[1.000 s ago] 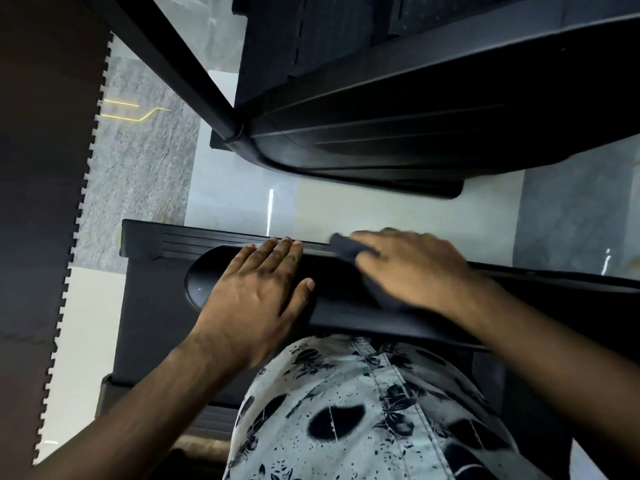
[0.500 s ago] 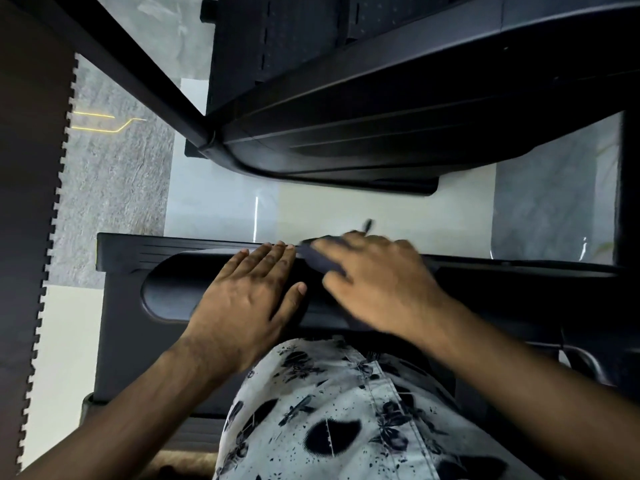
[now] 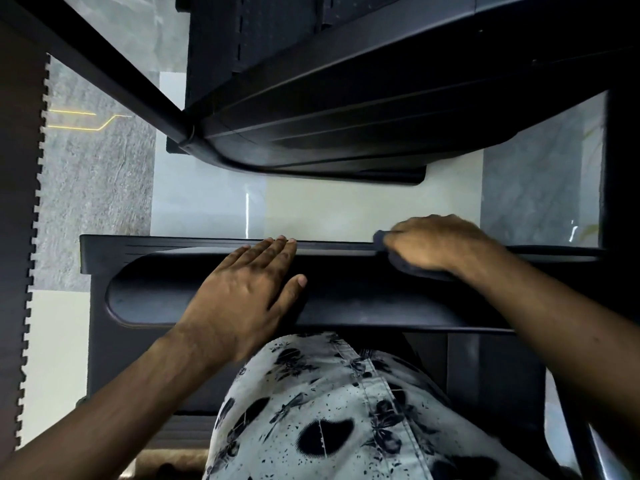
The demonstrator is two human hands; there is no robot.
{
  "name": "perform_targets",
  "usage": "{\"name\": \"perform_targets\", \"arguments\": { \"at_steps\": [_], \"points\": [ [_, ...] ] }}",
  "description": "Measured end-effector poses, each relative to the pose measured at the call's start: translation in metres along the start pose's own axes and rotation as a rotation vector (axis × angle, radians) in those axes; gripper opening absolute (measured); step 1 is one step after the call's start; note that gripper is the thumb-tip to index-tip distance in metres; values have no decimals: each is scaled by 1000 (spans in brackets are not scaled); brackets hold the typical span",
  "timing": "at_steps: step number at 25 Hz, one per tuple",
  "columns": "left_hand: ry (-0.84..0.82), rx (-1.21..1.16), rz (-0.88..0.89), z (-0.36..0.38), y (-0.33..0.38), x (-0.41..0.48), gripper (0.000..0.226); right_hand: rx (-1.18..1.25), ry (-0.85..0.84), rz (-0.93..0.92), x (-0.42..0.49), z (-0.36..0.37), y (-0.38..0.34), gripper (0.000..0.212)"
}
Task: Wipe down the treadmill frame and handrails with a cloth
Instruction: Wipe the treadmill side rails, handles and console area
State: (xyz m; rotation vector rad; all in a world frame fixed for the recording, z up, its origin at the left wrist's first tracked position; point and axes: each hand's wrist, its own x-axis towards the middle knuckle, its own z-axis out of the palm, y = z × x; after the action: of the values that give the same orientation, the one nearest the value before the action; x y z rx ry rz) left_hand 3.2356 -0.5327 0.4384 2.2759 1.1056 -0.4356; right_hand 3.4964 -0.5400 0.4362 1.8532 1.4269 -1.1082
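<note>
The black treadmill frame cover runs across the middle of the view, with a long rounded recess along its top. My left hand rests flat on it, fingers straight and reaching the far edge. My right hand lies further right on the far rim and presses a dark cloth against the frame. Only the cloth's edges show under the fingers and palm. A black handrail bar slants down from the upper left into the console housing.
The dark console housing overhangs the upper half of the view. Pale glossy floor tiles show between it and the frame. A dark interlocking floor mat lines the left side. My patterned white shirt fills the bottom centre.
My right hand has slid the cloth to the right along the frame's far rim, away from my left hand. The left hand stays flat in place.
</note>
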Motion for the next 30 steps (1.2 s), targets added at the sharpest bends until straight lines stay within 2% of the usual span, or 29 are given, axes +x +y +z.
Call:
{"name": "perform_targets", "arguments": {
  "at_steps": [1, 4, 5, 7, 8, 9, 11, 13, 15, 16, 17, 19, 20, 21, 22, 24, 25, 27, 28, 29, 30],
  "points": [
    [-12, -8, 6, -1, 3, 2, 83, -9, 28, 14, -1, 2, 4, 61],
    [-28, 4, 22, 0, 13, 5, 84, 9, 166, -226, -28, 29, -22, 50],
    [-30, 13, 28, 1, 16, 6, 84, 30, 149, -241, -27, 27, -16, 49],
    [-32, 18, 33, 1, 20, 9, 84, 79, 49, 7, -12, 5, 11, 47],
    [-36, 14, 38, 1, 22, 10, 84, 59, 52, 80, -7, 0, 18, 46],
    [-37, 8, 43, 2, 25, 12, 84, 24, 83, 63, -9, 5, 21, 46],
    [-40, 12, 58, 4, 31, 16, 84, 11, 225, -167, -36, 24, 0, 51],
    [-37, 21, 69, 5, 36, 20, 85, 25, 221, -241, -33, 31, 13, 50],
    [-46, 16, 80, 5, 41, 23, 85, -54, 86, -23, -16, 9, 44, 47],
    [-54, 8, 87, 5, 43, 24, 86, -24, 103, 50, -12, 7, 49, 51],
    [-65, 3, 93, 5, 45, 25, 86, 3, 141, 48, -13, 12, 48, 54],
    [-72, 3, 99, 7, 51, 27, 86, 8, 326, -180, -41, 35, 19, 55],
    [-69, 5, 101, 7, 52, 28, 86, 12, 329, -219, -45, 41, 16, 56],
    [-67, 5, 106, 8, 53, 30, 85, 0, 306, -223, -39, 40, 29, 53],
    [-68, 2, 115, 8, 54, 32, 85, -27, 202, -111, -34, 25, 43, 50],
    [-84, -15, 137, 7, 59, 34, 84, -9, 136, 52, -15, 15, 68, 52],
    [-93, -21, 144, 6, 62, 35, 84, -2, 160, 64, -14, 19, 68, 52],
    [-108, -3, 147, 7, 69, 37, 83, 1, 309, -142, -36, 36, 48, 49],
    [-108, 10, 147, 7, 71, 38, 83, -2, 300, -183, -42, 39, 49, 49],
    [-108, 17, 147, 7, 73, 39, 82, -5, 278, -186, -38, 35, 64, 48],
    [-111, 19, 147, 8, 76, 41, 83, -28, 191, -60, -35, 20, 79, 45]
  ]
}}
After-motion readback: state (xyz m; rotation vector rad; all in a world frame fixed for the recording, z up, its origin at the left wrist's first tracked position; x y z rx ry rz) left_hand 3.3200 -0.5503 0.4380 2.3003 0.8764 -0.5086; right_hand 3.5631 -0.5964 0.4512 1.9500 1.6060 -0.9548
